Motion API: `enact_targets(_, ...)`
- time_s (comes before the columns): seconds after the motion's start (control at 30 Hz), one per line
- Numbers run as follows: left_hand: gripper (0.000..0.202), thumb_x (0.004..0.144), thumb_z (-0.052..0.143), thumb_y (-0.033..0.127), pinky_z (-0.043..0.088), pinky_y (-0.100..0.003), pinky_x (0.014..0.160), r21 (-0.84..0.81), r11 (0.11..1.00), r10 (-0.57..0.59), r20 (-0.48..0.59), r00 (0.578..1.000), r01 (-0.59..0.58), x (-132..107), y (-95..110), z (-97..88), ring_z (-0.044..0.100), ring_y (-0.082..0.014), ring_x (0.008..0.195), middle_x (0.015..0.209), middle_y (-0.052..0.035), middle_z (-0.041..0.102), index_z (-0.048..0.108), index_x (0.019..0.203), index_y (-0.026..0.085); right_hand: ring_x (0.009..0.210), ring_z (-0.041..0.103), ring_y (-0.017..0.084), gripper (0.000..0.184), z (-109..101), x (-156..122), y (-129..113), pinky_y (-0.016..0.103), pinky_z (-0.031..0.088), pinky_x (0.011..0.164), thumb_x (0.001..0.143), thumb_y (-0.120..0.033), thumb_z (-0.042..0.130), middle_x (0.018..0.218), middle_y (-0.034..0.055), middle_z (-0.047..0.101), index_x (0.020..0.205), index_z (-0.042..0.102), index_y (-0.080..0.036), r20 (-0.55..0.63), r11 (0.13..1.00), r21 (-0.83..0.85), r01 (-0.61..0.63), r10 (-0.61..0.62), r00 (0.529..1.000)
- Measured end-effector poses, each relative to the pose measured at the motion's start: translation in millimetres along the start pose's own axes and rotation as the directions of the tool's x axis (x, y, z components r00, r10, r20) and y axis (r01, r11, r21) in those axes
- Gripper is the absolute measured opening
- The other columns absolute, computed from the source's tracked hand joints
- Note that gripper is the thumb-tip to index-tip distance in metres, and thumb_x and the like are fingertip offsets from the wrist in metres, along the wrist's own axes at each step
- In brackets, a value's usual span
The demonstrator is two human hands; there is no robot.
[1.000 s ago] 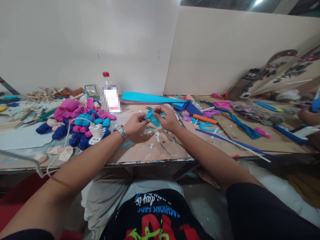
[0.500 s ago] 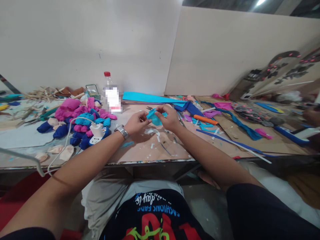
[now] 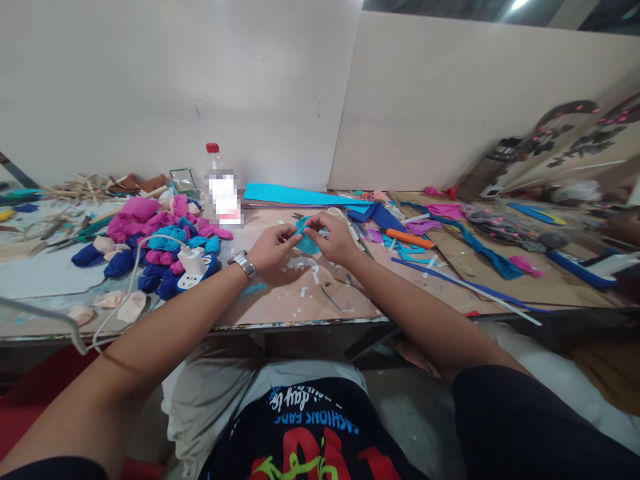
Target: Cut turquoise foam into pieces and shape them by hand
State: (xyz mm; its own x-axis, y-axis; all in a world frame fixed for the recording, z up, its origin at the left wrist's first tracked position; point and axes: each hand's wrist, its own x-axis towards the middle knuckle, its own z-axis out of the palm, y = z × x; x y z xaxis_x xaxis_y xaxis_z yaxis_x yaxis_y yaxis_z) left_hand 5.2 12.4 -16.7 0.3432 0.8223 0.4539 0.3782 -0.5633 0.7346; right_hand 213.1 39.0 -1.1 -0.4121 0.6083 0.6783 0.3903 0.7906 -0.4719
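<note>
Between my two hands, just above the table, is a small piece of turquoise crepe-like paper (image 3: 309, 245). My left hand (image 3: 273, 248), with a metal watch (image 3: 243, 265) on the wrist, pinches its left edge between thumb and fingers. From the other side my right hand (image 3: 333, 239) pinches the same piece, its fingertips close to those of my left. The paper hangs below the fingertips, and its upper part is partly hidden by them. Scissors (image 3: 299, 216) lie partly hidden just behind it, and white scraps are scattered on the table (image 3: 280, 303) beneath.
At left lies a heap of pink, blue and turquoise bundles (image 3: 145, 223) with a white power strip (image 3: 194, 267) and its cable. A red-capped bottle (image 3: 214, 170) stands behind. To the right are an orange-handled cutter (image 3: 410, 239), paper strips (image 3: 460, 285) and cardboard (image 3: 465, 260). Another person's hand (image 3: 620, 230) shows far right.
My hands have drawn closer together, and the fingertips now nearly meet at the top of the turquoise paper. My right hand has shifted slightly left.
</note>
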Motion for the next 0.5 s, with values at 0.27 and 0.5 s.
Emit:
enact_targets(0.27, 0.043, 0.094, 0.059, 0.054, 0.035, -0.028, 0.062, 0.028, 0.999, -0.024, -0.016, 1.0, 0.024, 0.5, 1.6, -0.3, 0.048, -0.0133, 0.064, 0.065, 0.0001, 0.056, 0.062, 0.073, 0.017, 0.08, 0.064, 0.02, 0.027, -0.9, 0.7, 0.0, 0.034, 0.049, 0.076, 0.095, -0.045, 0.064, 0.087, 0.0059, 0.071, 0.095, 0.069, -0.018, -0.005, 1.0, 0.0, 0.004, -0.004, 1.0)
enact_targets(0.5, 0.046, 0.095, 0.054, 0.06, 0.041, -0.028, 0.066, -0.022, 1.0, 0.002, 0.016, 1.0, -0.002, 1.5, -1.5, 0.5, 0.055, -0.0157, 0.071, 0.075, -0.0022, 0.064, 0.067, 0.088, 0.016, 0.08, 0.064, 0.02, 0.026, -0.1, -0.3, 1.4, 0.034, 0.049, 0.076, 0.095, -0.044, 0.064, 0.088, 0.0058, 0.073, 0.094, 0.07, -0.019, 0.059, 1.0, 0.001, 0.012, -0.012, 0.998)
